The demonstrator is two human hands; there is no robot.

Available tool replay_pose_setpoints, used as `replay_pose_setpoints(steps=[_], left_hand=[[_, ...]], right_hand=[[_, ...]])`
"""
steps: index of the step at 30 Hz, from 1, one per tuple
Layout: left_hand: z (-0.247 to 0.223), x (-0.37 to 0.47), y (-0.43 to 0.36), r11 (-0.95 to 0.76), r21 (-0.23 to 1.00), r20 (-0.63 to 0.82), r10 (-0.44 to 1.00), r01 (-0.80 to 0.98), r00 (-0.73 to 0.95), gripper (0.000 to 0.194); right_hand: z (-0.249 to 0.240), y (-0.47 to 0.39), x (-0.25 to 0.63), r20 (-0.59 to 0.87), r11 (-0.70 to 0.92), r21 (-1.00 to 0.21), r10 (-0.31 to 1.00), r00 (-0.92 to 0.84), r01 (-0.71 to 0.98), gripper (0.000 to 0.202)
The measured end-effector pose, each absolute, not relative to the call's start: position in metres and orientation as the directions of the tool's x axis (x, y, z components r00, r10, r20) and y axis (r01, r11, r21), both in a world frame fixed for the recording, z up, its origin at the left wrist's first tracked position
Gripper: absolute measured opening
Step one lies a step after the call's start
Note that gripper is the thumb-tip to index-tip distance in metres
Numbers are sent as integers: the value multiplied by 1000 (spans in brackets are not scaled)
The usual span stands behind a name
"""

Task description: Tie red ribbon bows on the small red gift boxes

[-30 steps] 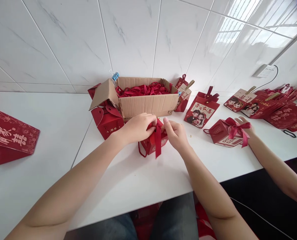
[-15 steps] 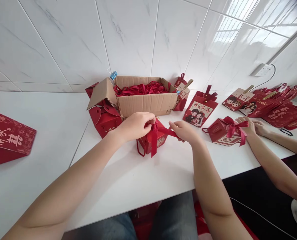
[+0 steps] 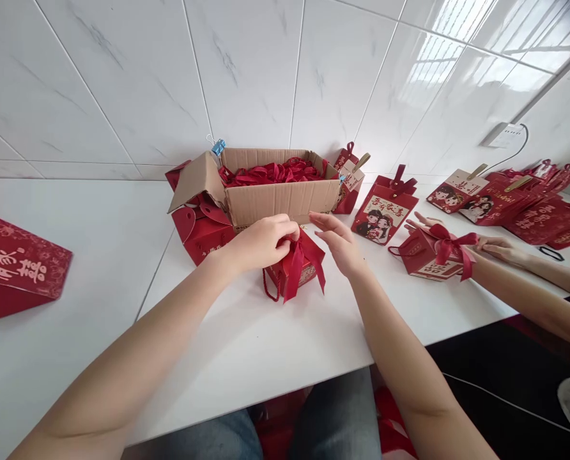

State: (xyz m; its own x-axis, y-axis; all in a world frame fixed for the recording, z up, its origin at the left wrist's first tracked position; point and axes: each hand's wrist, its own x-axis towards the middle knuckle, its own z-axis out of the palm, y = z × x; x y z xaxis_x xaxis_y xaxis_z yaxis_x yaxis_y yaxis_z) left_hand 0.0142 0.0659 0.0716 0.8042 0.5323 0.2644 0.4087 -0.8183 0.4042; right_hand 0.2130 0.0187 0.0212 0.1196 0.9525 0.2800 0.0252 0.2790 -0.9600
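Note:
A small red gift box (image 3: 308,271) with a rope handle stands on the white table before me. On its top sits a red ribbon (image 3: 296,268) whose two tails hang down the front. My left hand (image 3: 271,239) is closed in a pinch on the ribbon at the top of the box. My right hand (image 3: 338,243) is just right of the box, fingers apart and holding nothing. Behind both hands, an open cardboard box (image 3: 280,202) holds a heap of red ribbons (image 3: 278,171).
Red boxes stand left (image 3: 21,268) and beside the carton (image 3: 201,233). A couple-printed box (image 3: 385,207) is right of it. A co-worker's hand (image 3: 422,220) is by another ribboned box (image 3: 433,252). Several boxes (image 3: 529,204) crowd the far right.
My right hand has let go of the ribbon tail, which now hangs over the box front, and its fingers have opened. The co-worker's hand has reached farther behind the neighbouring box.

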Motion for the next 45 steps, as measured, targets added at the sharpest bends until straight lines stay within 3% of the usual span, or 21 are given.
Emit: replay_pose_setpoints(steps=[3,5,9,12,16,23,30,45], left_hand=[[71,14,66,-816,412,272,534,405,801,16],[70,14,66,-820,410,278,529,399,802,16],[70,13,66,-828,405,268,513,388,815,17],[72,11,66,-820,430,253,512,379,821,16],[76,8,68,-799,472,255,527,371,810,12],[81,4,71,-807,485,283,510,338,812,10],[78,4,72,-816,437,259,517,378,816,12],[79,1,77,-797,417,240,561,438,792,15]], right_hand=[[20,18,207,170,170,-984,985,-8,49,36],[20,17,206,151,149,-977,989,3,150,33],[22,14,209,319,270,-865,946,48,423,23],[24,9,209,466,414,-741,884,-39,529,23],[25,5,204,556,559,-623,809,-193,547,21],[26,4,200,636,610,-534,746,-198,585,18],[23,0,199,696,698,-440,663,-276,566,32],[31,-8,199,534,616,-426,763,-365,663,39]])
